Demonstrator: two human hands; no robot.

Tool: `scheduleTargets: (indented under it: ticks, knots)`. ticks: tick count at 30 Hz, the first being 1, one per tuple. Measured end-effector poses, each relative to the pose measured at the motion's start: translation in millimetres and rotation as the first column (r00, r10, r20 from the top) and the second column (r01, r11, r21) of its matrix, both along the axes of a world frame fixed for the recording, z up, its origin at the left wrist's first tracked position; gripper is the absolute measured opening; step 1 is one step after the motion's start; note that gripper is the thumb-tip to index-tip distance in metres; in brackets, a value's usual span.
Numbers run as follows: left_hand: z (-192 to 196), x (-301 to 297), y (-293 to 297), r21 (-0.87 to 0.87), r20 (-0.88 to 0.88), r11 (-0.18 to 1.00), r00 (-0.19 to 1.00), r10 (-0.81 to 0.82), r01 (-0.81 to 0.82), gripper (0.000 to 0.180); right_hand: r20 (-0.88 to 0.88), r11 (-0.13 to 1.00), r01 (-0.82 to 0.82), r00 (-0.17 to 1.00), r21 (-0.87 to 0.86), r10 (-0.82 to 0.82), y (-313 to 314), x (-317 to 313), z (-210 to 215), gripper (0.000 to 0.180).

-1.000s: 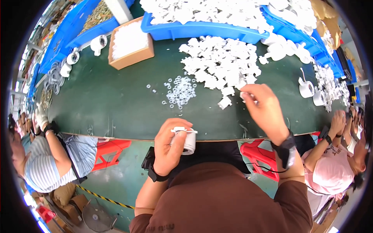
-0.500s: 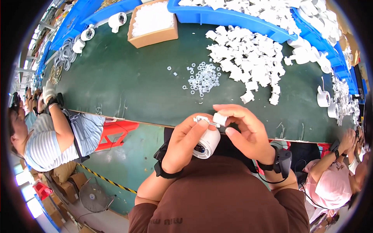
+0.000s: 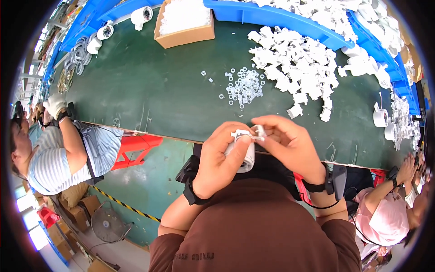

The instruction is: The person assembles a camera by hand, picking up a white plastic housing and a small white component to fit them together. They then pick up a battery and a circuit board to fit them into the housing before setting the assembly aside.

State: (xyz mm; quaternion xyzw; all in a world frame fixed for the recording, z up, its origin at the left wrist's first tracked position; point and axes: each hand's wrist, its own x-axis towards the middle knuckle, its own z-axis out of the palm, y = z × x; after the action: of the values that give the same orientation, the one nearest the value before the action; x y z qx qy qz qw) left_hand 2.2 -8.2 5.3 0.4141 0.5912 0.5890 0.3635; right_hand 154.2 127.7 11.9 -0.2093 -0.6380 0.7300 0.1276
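Observation:
My left hand (image 3: 219,162) is wrapped round a white camera housing (image 3: 247,166) just off the table's near edge, its thumb pressed on a white bracket-like piece at the top. Beside it my right hand (image 3: 297,147) is closed, thumb and forefinger pinching a small white plastic part (image 3: 259,132) against that end of the housing. The fingers partly cover this part, and its exact shape is blurred. Farther off on the green table (image 3: 172,97) lie a heap of small translucent rings (image 3: 246,87) and a larger pile of white plastic clips (image 3: 297,63).
A cardboard box (image 3: 189,37) of white pieces and blue bins (image 3: 281,21) line the back. More white camera housings (image 3: 141,17) stand at the far left, others (image 3: 380,116) at the right. Co-workers sit on both sides, one in a striped shirt (image 3: 56,156) at left.
The white part has come closer to the housing's top, and my right fingers have closed in on it. The housing has tilted, so its lens end no longer shows. The view has shifted slightly.

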Motion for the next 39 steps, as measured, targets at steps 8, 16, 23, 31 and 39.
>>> scheduleTargets:
  ticks: [8, 16, 23, 31, 39]
  knots:
    - [-1, 8, 7, 0.12, -0.546, 0.937, 0.766, 0.339, -0.329, 0.023, -0.109, 0.992, 0.117, 0.986, -0.056, -0.122, -23, -9, 19, 0.037]
    - [-3, 9, 7, 0.114, -0.621, 0.949, 0.725, 0.298, -0.293, 0.031, -0.181, 0.96, 0.247, 0.958, 0.131, -0.222, -36, -21, 2, 0.039]
    - [-10, 8, 6, 0.159, -0.63, 0.953, 0.717, 0.3, -0.26, 0.031, -0.187, 0.931, 0.301, 0.946, 0.207, -0.264, -45, -24, -8, 0.04]
    - [-17, 9, 5, 0.222, -0.64, 0.935, 0.683, 0.353, -0.275, 0.033, -0.282, 0.824, 0.408, 0.907, 0.394, -0.314, -56, -29, -22, 0.039]
    - [-21, 3, 0, 0.212, -0.385, 0.937, 0.858, 0.34, -0.276, 0.026, -0.184, 0.935, 0.356, 0.92, 0.014, -0.347, -45, -27, -9, 0.03]
